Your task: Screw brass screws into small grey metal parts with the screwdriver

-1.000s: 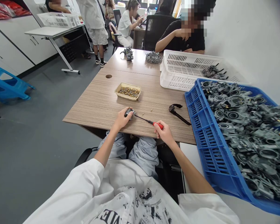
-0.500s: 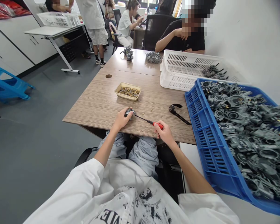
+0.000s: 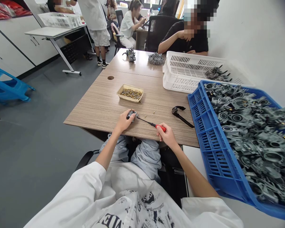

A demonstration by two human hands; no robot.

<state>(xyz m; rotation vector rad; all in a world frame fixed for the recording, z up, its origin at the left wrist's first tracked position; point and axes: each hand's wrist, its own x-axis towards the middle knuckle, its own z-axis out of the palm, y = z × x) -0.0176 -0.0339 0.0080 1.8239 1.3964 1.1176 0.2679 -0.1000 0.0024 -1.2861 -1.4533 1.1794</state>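
My left hand [image 3: 124,121] is closed around a small grey metal casting [image 3: 130,115] and holds it at the tabletop; the fingers cover much of it. My right hand [image 3: 166,134] grips the red handle of a screwdriver [image 3: 153,124]. Its thin dark shaft points left, and the tip meets the right side of the casting, though the exact contact is too small to make out. Two small brass-coloured pieces [image 3: 154,112] lie loose on the wood just beyond the shaft. Farther back stands a cream tray [image 3: 119,93] filled with similar small brass and silver pieces.
A blue crate [image 3: 205,148] heaped with grey metal castings [image 3: 256,136] stands at the right. Behind it is a white basket [image 3: 178,85] with a few parts. A black wristwatch [image 3: 180,116] lies near the blue crate. Across the table [image 3: 95,104] sits a person in black [image 3: 171,38].
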